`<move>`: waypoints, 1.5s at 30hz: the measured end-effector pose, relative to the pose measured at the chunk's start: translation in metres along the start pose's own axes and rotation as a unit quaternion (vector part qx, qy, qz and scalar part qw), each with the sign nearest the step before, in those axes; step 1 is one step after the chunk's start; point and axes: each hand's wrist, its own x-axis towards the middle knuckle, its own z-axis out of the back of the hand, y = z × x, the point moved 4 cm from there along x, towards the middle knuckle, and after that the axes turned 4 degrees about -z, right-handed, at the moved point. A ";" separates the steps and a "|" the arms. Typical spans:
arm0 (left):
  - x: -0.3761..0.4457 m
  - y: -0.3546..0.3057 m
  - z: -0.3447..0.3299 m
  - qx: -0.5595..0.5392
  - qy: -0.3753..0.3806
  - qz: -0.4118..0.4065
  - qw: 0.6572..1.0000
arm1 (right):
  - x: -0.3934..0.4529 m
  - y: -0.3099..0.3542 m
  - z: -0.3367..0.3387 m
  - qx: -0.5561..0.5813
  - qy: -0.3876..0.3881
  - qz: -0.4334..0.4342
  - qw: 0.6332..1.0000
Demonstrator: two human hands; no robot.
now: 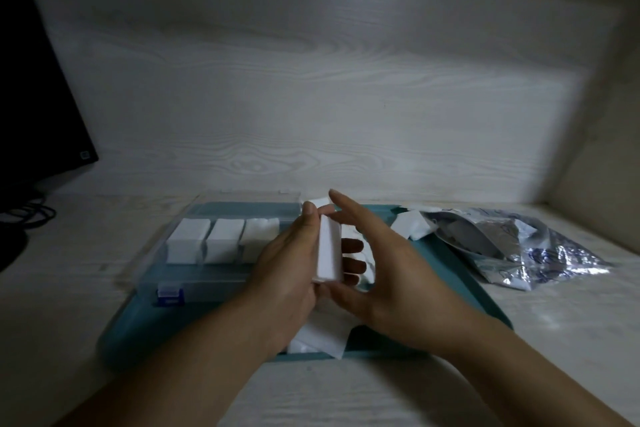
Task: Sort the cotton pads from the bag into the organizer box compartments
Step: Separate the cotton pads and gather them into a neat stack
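My left hand (pixel 291 260) grips a thick stack of white cotton pads (pixel 329 251), held on edge above the teal tray (pixel 450 274). My right hand (pixel 377 263) lies against the stack's right side, fingers straight, thumb under its near end. The clear organizer box (pixel 180 274) lies on the tray's left part, with three compartments holding white pad stacks (pixel 221 243). A silvery crumpled bag (pixel 530 246) lies to the right, with loose pads (pixel 412 227) at its mouth. More loose pads (pixel 320 340) lie on the tray under my wrists.
A dark monitor (pixel 31 90) and cables (pixel 24 218) stand at the far left. A pale wood-grain wall rises behind the light desk (pixel 554 340). The box has a blue latch (pixel 169 295) on its near edge.
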 end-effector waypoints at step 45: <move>0.005 0.012 0.001 0.051 0.116 0.000 0.992 | 0.004 -0.009 0.004 -0.017 -0.003 -0.045 0.999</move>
